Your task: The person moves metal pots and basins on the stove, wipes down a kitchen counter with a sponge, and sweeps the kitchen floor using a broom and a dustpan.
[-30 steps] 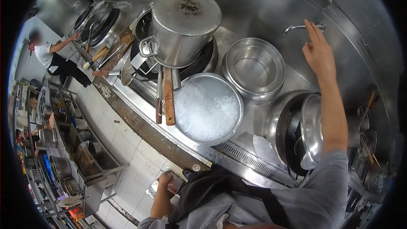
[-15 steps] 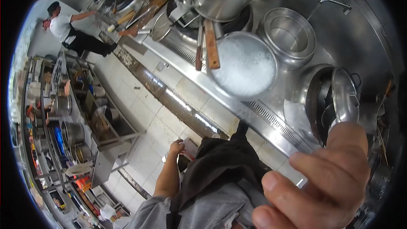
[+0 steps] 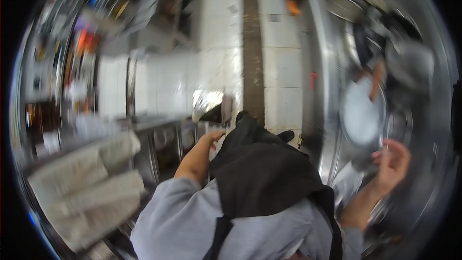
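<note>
My right hand (image 3: 392, 167) is raised over the metal stove counter, blurred by motion, its fingers bent and apart with nothing visible in them. Just beyond its fingertips stands a round pot of white, foamy liquid (image 3: 363, 113). A wooden handle (image 3: 377, 83) crosses the far rim of that pot. To the right of it, a metal pot (image 3: 399, 125) is smeared. At my left side, my left hand (image 3: 212, 138) hangs low beside my dark apron (image 3: 262, 183). Its fingers look loosely apart, and I see nothing held.
A shiny foil-like thing (image 3: 207, 100) is on the floor ahead of my left hand. Beige cloths (image 3: 91, 188) lie on a surface at left, below blurred shelving (image 3: 72, 58). A dark drain channel (image 3: 253, 53) runs along the tiled floor. A large pot (image 3: 410, 65) stands farther along the stove.
The view has swung round, so the stove now lies along the right side. My right hand has moved away from the camera and the pot lid. The other person has left the view.
</note>
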Motion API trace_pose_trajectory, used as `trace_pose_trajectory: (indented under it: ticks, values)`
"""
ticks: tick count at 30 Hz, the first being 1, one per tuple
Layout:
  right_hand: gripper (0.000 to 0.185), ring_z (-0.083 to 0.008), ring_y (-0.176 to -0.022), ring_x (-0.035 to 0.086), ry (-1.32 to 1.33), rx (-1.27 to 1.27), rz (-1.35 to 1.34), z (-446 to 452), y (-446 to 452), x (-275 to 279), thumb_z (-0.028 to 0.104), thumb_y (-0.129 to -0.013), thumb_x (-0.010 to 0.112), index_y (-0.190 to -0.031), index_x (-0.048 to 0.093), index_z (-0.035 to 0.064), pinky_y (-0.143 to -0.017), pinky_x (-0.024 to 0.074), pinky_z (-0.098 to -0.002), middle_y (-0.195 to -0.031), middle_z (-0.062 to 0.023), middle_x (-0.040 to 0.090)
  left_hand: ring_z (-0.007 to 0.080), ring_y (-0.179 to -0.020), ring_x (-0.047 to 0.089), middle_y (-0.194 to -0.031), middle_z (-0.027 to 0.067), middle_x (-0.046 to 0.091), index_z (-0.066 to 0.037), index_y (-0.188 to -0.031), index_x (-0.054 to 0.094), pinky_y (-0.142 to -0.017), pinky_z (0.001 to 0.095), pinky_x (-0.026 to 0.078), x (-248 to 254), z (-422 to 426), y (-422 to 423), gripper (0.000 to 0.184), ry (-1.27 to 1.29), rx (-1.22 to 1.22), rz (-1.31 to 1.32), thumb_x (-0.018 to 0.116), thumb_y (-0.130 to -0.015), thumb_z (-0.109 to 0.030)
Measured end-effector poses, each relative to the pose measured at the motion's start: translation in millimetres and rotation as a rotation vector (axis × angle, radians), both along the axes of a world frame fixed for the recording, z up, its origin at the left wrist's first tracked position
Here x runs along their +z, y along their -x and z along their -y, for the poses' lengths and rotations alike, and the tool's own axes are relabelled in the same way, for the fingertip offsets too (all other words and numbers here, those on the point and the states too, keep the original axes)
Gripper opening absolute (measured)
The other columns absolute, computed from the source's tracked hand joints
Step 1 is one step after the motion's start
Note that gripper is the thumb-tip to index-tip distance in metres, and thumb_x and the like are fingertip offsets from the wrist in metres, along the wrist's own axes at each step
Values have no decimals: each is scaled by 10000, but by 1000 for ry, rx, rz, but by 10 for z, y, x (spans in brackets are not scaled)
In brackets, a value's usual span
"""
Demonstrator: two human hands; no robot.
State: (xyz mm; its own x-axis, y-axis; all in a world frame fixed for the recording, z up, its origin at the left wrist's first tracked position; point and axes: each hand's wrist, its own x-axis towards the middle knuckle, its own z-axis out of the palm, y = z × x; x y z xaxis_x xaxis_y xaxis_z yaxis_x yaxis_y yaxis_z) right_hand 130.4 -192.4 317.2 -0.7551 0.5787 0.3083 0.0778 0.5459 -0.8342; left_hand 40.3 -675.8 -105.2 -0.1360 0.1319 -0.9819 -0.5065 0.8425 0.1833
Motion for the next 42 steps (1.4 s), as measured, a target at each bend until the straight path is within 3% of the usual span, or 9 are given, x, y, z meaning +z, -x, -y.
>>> trace_pose_trajectory:
  ticks: [1,4,7,13,18,26,34,38,42]
  values:
    - [223,-110,-585,590,115,29,189,-79,25,-441,79,-878,591,-1084,553,2,-466,426,-199,-963,-130,638,394,-1045,577,-1369,179,411,-137,-1379,384,-605,518,571,429,-140,-14,574,95,144,153,469,-878,-403]
    - [317,-144,-550,612,419,49,772,17,-278,-1904,180,-876,623,-1128,578,-7,-410,451,-246,-869,-98,653,424,-1092,542,-1330,208,468,-37,-1312,475,-834,560,472,-7,-115,-609,701,-33,342,107,437,-871,-580]
    - [280,-195,-671,652,-450,556,870,-68,-1075,-3010,234,-856,628,-1023,623,10,-599,493,-321,-813,-118,662,332,-1116,552,-1270,207,531,28,-1212,556,-933,523,406,-529,-90,-1081,714,-74,533,94,476,-861,-588]
    - [270,-203,-691,657,-57,438,1264,-51,-1450,-3009,219,-849,633,-1019,623,11,-612,492,-320,-824,-120,665,343,-978,618,-1198,213,577,75,-1203,540,-853,441,477,74,-69,-1332,717,117,545,188,532,-862,-556]
    - [262,-210,-708,661,8,470,1240,-235,-1502,-3025,207,-843,638,-1017,623,11,-623,492,-320,-832,-122,667,281,-924,657,-1025,177,663,4,-1044,656,-774,389,515,-432,-170,-1812,521,77,223,-139,637,-817,-465]
    - [252,-220,-735,668,-79,628,973,-574,-1379,-3011,187,-833,644,-1012,622,13,-641,491,-320,-846,-125,672,310,-1012,616,-1048,166,655,-36,-962,698,-858,388,488,-1,-655,-1274,395,305,-268,-312,645,-765,-374]
    - [255,-207,-686,655,271,528,695,-655,-521,-2583,126,-801,658,-1036,629,30,-629,495,-313,-863,-120,677,319,-847,657,-915,159,676,-100,-1010,658,-786,375,516,99,-748,-1360,337,319,276,-722,599,-701,-223]
    - [328,-198,-657,643,180,575,631,-634,-218,-2427,152,-795,654,-1105,624,52,-627,498,-317,-855,-111,680,244,-557,648,-791,111,680,-83,-990,661,-593,356,536,241,-784,-1552,311,310,402,-498,625,-713,-221]
    - [393,-245,-665,650,99,658,659,-601,14,-2511,178,-782,648,-1155,602,63,-641,501,-339,-847,-125,676,199,-598,624,-748,94,647,-75,-1010,650,-527,346,532,70,-615,-1764,287,303,384,-313,666,-754,-205]
